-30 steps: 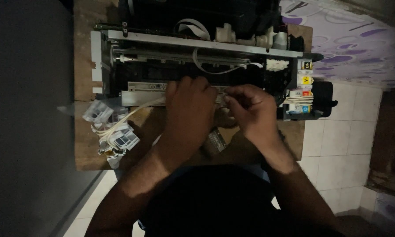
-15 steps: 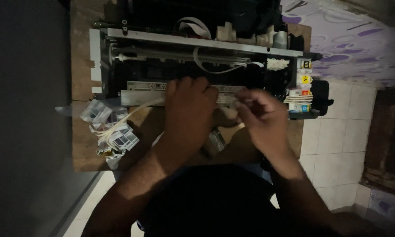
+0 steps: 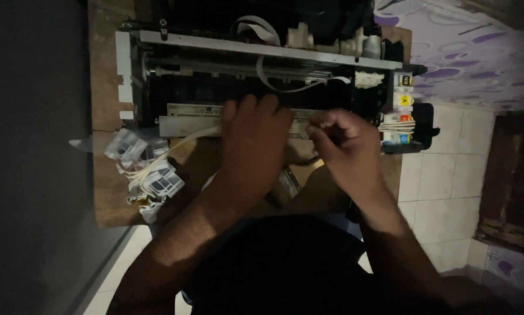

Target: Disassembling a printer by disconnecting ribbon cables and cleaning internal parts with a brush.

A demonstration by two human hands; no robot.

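An opened printer (image 3: 215, 87) with its cover off lies on a wooden table (image 3: 107, 192). My left hand (image 3: 256, 146) rests palm down on its grey front rail (image 3: 186, 119), covering the cream ink tubes (image 3: 183, 143) that run under it; its grip is hidden. My right hand (image 3: 346, 151) is just to the right of it. Its fingers are pinched on the thin end of the tube bundle (image 3: 301, 125) at the rail. The tubes lead left to loose ink cartridges (image 3: 157, 181) on the table.
An ink tank block (image 3: 405, 116) with coloured labels sits at the printer's right end. A white ribbon cable (image 3: 297, 87) loops across the carriage area. A purple-patterned cloth (image 3: 460, 52) and tiled floor (image 3: 448, 175) lie to the right, a dark wall to the left.
My right hand has shifted slightly right, its pinched fingers drawing away from the left hand. The left hand has stayed on the rail.
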